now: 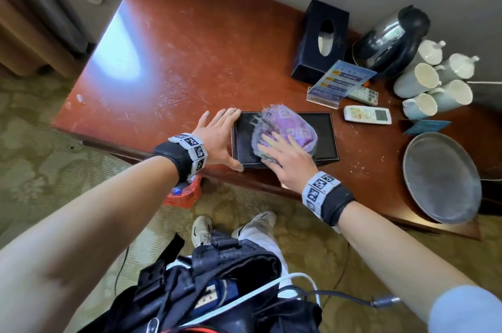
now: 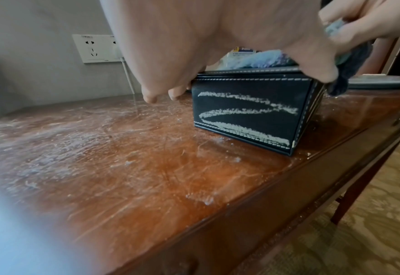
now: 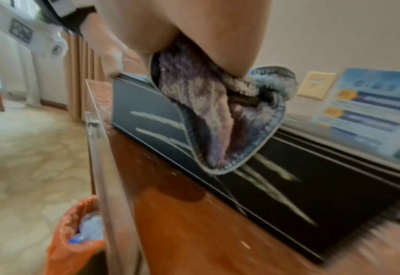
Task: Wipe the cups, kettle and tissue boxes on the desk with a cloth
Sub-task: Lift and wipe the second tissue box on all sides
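**Wiping the flat black box near the tabletop's front edge**

The black stitched tissue box lies flat at the front edge of the tabletop, with the purple cloth spread on its lid. The right hand presses the cloth down with straight fingers, its grip released rather than clenched round the fabric. The left hand braces the box's left end, fingers extended and thumb against the near side, also without a closed grip.

White streaks show on the box's end panel, so the sides look unwiped. The second tissue box, kettle and cups stand well apart toward the back right.

Risks, as a judgement: the box sits close to the edge, so a hard stroke toward the body could slide it off if the left hand loosens. The flat-pressed cloth may bunch or slip.
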`<act>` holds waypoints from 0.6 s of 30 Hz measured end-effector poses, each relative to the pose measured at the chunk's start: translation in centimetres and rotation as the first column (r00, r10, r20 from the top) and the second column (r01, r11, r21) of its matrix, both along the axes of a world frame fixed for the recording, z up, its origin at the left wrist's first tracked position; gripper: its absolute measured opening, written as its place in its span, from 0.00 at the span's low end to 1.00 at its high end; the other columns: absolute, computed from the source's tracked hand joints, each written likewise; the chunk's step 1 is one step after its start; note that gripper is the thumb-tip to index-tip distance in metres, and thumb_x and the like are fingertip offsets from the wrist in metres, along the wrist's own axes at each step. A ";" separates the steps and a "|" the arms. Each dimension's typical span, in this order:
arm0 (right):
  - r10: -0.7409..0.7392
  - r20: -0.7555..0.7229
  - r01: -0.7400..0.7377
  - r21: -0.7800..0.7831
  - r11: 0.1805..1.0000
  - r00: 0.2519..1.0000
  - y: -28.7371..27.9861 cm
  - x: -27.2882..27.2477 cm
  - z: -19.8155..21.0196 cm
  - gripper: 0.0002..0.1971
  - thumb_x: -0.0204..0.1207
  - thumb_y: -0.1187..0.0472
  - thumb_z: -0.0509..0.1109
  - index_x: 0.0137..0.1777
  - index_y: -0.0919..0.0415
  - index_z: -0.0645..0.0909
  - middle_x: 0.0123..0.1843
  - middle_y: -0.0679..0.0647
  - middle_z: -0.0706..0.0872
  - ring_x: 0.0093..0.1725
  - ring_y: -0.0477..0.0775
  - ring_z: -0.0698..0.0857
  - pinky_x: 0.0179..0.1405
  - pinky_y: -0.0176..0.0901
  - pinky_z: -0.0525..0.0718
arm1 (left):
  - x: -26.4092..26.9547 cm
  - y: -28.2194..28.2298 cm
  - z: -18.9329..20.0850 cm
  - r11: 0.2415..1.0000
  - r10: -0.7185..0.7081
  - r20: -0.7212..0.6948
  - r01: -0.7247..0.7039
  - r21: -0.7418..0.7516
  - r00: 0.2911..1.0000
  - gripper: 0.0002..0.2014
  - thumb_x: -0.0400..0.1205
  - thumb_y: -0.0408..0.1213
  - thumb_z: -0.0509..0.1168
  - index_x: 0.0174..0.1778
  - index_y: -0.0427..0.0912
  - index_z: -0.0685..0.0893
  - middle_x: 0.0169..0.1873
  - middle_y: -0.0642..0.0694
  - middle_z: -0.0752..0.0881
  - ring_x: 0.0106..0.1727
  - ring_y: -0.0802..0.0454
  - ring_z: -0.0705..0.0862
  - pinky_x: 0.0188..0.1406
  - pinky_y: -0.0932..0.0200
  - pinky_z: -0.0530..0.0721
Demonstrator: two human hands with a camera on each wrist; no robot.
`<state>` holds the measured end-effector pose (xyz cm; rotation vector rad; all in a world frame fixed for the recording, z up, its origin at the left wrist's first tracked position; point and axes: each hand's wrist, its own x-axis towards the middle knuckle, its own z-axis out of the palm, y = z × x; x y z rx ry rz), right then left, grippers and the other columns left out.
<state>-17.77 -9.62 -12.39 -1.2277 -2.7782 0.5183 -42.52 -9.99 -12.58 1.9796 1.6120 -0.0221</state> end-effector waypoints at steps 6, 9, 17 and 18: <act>-0.144 -0.044 0.146 0.037 0.989 0.989 -1.7 -1.1 -0.3 0.22 0.84 0.49 0.56 0.73 0.53 0.80 0.79 0.51 0.75 0.81 0.59 0.69 0.81 0.64 0.64 | 0.3 0.1 0.0 0.999 0.006 -0.027 -0.006 -0.034 1.000 0.73 0.59 0.72 0.76 0.87 0.45 0.37 0.88 0.49 0.42 0.88 0.51 0.40 0.85 0.37 0.36; 0.017 -0.017 -0.016 0.081 0.997 1.000 -3.4 -2.9 -0.8 0.22 0.82 0.51 0.58 0.74 0.52 0.80 0.79 0.52 0.76 0.80 0.62 0.71 0.80 0.67 0.62 | 0.3 0.2 0.3 0.999 -0.005 -0.037 0.004 -0.037 0.999 0.73 0.58 0.73 0.76 0.87 0.45 0.38 0.87 0.50 0.43 0.88 0.51 0.41 0.85 0.37 0.36; -0.397 -0.056 0.400 0.062 0.914 0.916 -2.6 8.3 -1.3 0.22 0.83 0.59 0.60 0.76 0.56 0.78 0.82 0.57 0.71 0.83 0.65 0.65 0.81 0.67 0.62 | 0.7 0.2 0.6 0.999 0.001 -0.079 -0.005 -0.045 0.997 0.73 0.58 0.72 0.77 0.86 0.46 0.37 0.87 0.50 0.42 0.88 0.51 0.40 0.84 0.37 0.35; -0.496 -0.062 0.498 0.023 0.867 0.866 -2.5 9.4 -1.2 0.21 0.85 0.59 0.59 0.78 0.56 0.75 0.83 0.56 0.68 0.84 0.64 0.62 0.84 0.63 0.57 | 0.9 0.1 0.5 0.999 -0.001 -0.092 -0.003 -0.046 0.996 0.73 0.58 0.72 0.77 0.86 0.46 0.36 0.87 0.49 0.42 0.88 0.50 0.39 0.84 0.36 0.36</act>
